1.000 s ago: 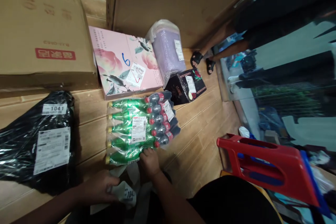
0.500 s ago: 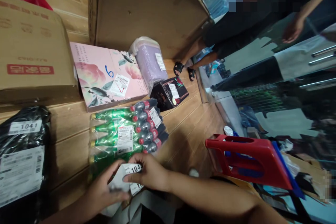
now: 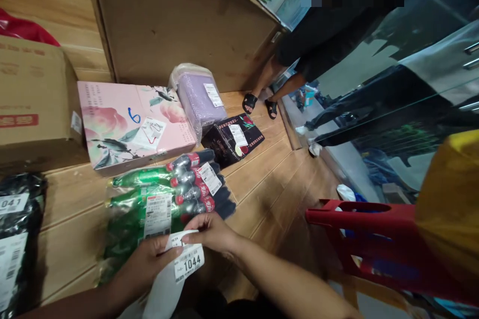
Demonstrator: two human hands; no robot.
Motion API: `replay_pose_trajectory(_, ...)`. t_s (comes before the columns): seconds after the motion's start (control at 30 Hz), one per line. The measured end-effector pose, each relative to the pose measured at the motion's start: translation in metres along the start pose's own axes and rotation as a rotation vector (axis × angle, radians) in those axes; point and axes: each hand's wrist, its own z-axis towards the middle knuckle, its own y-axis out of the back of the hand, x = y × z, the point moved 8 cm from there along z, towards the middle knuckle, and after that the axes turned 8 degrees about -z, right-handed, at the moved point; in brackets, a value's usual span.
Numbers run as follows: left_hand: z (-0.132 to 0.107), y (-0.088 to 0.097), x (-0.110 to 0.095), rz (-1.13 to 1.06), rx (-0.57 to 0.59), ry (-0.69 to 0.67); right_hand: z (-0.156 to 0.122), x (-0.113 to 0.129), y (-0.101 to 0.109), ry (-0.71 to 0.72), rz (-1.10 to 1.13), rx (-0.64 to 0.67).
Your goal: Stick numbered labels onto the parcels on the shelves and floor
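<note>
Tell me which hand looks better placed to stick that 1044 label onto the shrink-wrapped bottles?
Probably the right hand: its fingertips pinch the 1044 label at the top edge, just over the bottle pack. The left hand holds the backing sheet lower down.

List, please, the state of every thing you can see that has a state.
Label strip: pinched by both hands, sticker 1044 not fully peeled.
Left hand: gripping the strip.
Right hand: pinching its top.
Bottle pack: wrapped, lying flat.
Pink box: closed.
Purple parcel: sealed.
</note>
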Motion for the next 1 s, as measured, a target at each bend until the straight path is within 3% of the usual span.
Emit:
replay_pose_trajectory(0.1,0.009,0.005,0.009,-0.075,-0.005,0.003,0.012,-0.022,0.006,0.018,0.103,-0.064)
replay_pose_trajectory(0.2,0.019,0.015,0.012,0.056,-0.148,0.071,0.021,-0.038,0.013,0.058,0.207,-0.122)
replay_pose_trajectory(0.33,0.031,0.013,-0.001,0.271,-0.325,0.12,0.026,-0.043,0.033,0.151,0.211,-0.223)
replay_pose_trajectory(0.43,0.04,0.004,-0.009,0.301,-0.372,0.108,0.026,-0.038,0.052,0.215,0.1,-0.291)
replay_pose_trajectory(0.63,0.054,-0.018,-0.005,0.292,-0.185,0.157,0.021,-0.026,0.101,0.334,-0.046,-0.472)
replay_pose_trajectory(0.77,0.05,-0.015,0.001,0.527,-0.105,0.159,0.016,-0.019,0.136,0.386,-0.074,-0.567)
replay_pose_trajectory(0.87,0.046,-0.007,0.014,0.663,-0.098,0.172,0.015,-0.015,0.147,0.394,-0.095,-0.564)
replay_pose_trajectory(1.0,0.044,-0.006,0.03,0.665,-0.07,0.197,0.016,-0.018,0.151,0.39,-0.118,-0.542)
